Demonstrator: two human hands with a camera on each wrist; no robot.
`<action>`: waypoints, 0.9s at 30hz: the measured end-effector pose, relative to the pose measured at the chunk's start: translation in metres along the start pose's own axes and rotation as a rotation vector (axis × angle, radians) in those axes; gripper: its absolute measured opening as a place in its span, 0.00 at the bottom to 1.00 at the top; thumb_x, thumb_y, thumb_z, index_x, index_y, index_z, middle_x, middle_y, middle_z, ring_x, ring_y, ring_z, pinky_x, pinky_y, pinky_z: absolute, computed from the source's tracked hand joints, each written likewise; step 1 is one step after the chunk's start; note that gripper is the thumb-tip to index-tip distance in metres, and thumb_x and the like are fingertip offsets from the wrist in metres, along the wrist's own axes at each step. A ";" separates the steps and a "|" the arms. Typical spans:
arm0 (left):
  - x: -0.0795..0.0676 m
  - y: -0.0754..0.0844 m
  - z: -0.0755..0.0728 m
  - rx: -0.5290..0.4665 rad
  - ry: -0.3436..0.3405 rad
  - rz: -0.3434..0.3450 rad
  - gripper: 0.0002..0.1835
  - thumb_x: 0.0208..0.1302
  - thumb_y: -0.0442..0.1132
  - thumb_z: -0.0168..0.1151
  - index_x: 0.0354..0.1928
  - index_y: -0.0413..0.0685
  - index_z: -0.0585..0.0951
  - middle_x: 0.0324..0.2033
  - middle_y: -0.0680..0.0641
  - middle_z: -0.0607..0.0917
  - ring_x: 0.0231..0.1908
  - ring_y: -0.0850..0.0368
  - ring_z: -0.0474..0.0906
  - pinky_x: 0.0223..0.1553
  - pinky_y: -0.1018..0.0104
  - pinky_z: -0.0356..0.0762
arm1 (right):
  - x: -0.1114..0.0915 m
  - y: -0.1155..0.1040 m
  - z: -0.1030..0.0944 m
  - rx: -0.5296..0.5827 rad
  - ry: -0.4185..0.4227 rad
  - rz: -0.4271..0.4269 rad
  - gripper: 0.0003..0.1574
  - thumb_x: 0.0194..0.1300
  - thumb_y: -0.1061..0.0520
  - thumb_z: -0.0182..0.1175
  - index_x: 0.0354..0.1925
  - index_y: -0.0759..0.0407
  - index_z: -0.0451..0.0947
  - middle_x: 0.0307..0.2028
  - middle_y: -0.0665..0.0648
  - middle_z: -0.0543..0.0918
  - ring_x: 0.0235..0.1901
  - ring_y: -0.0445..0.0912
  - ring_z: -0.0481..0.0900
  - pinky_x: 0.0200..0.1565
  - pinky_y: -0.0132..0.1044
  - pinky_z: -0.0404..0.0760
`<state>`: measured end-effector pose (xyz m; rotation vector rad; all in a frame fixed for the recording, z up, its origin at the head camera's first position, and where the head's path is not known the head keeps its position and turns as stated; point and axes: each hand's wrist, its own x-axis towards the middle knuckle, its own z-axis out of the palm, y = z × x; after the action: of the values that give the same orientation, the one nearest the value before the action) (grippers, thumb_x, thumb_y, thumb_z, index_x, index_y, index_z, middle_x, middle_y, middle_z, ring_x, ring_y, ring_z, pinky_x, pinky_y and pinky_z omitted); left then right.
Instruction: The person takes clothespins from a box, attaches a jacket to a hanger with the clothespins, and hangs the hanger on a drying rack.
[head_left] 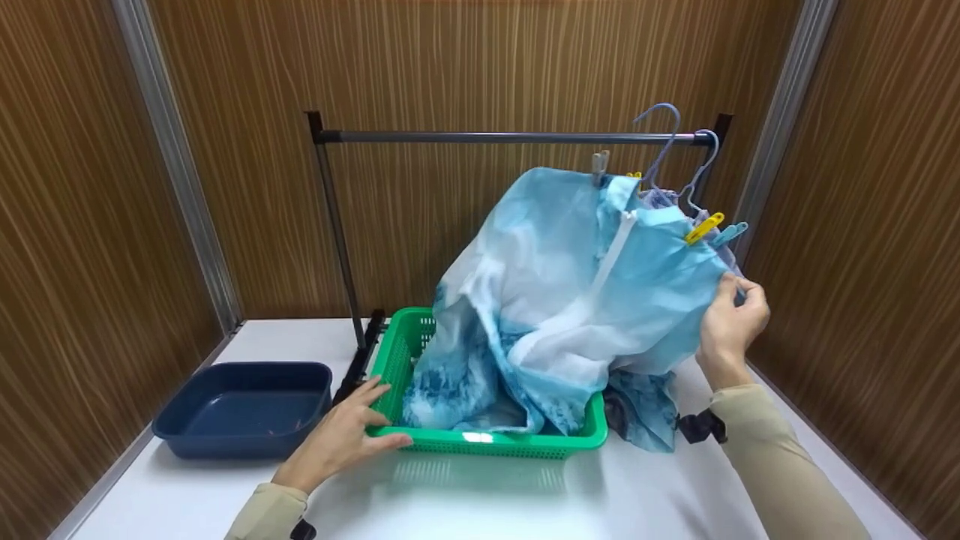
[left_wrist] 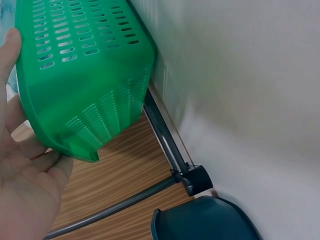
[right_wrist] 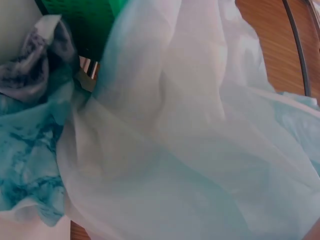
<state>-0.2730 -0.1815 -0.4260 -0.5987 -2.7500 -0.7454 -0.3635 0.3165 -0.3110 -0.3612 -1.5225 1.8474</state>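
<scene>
A blue-and-white tie-dye jacket (head_left: 540, 285) with a white zipper hangs at the right of the rack, its lower part draped into a green basket (head_left: 510, 441). My right hand (head_left: 731, 322) pinches the jacket's right edge. In the right wrist view, the pale jacket fabric (right_wrist: 175, 130) fills most of the picture. My left hand (head_left: 345, 427) holds the basket's near left corner, thumb along the front rim and fingers over the left rim. The left wrist view shows the thumb (left_wrist: 10, 50) against the green rim. A yellow clothespin (head_left: 705, 229) and a light blue clothespin (head_left: 729, 235) sit at the jacket's shoulder.
The black rack's rod (head_left: 480, 137) carries hangers (head_left: 664, 150) at its right end. A grey clothespin (head_left: 599, 166) is near the collar. Left of the basket stands a dark blue tub (head_left: 244, 442). More blue patterned cloth (head_left: 649, 409) hangs beyond the basket's right side. Wood-grain walls surround the white table.
</scene>
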 end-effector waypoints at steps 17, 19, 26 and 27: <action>0.002 0.002 -0.002 -0.003 -0.040 -0.010 0.34 0.52 0.71 0.63 0.34 0.45 0.90 0.67 0.39 0.71 0.74 0.41 0.53 0.67 0.32 0.57 | 0.041 -0.012 -0.016 -0.026 0.158 0.101 0.09 0.73 0.43 0.50 0.42 0.45 0.70 0.43 0.40 0.69 0.50 0.38 0.69 0.61 0.33 0.66; 0.002 0.002 -0.002 -0.009 -0.040 -0.011 0.34 0.52 0.71 0.63 0.34 0.45 0.90 0.68 0.39 0.71 0.74 0.41 0.53 0.67 0.32 0.57 | 0.043 -0.009 -0.019 -0.044 0.165 0.110 0.09 0.73 0.42 0.50 0.43 0.44 0.70 0.43 0.40 0.69 0.50 0.38 0.69 0.61 0.33 0.67; 0.003 0.003 -0.001 -0.024 -0.051 -0.027 0.33 0.52 0.71 0.63 0.35 0.46 0.90 0.68 0.39 0.71 0.75 0.42 0.52 0.67 0.30 0.55 | 0.046 0.002 -0.024 -0.120 0.175 0.121 0.11 0.73 0.41 0.50 0.46 0.44 0.71 0.44 0.40 0.69 0.53 0.39 0.69 0.64 0.33 0.66; 0.003 0.003 -0.001 -0.024 -0.047 -0.024 0.34 0.52 0.71 0.63 0.35 0.46 0.90 0.68 0.39 0.71 0.75 0.42 0.52 0.66 0.30 0.56 | 0.047 0.004 -0.024 -0.132 0.173 0.119 0.12 0.73 0.41 0.49 0.46 0.44 0.71 0.44 0.40 0.69 0.54 0.39 0.69 0.64 0.33 0.66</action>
<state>-0.2746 -0.1788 -0.4233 -0.5963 -2.7996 -0.7801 -0.3833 0.3649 -0.3107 -0.6690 -1.5350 1.7591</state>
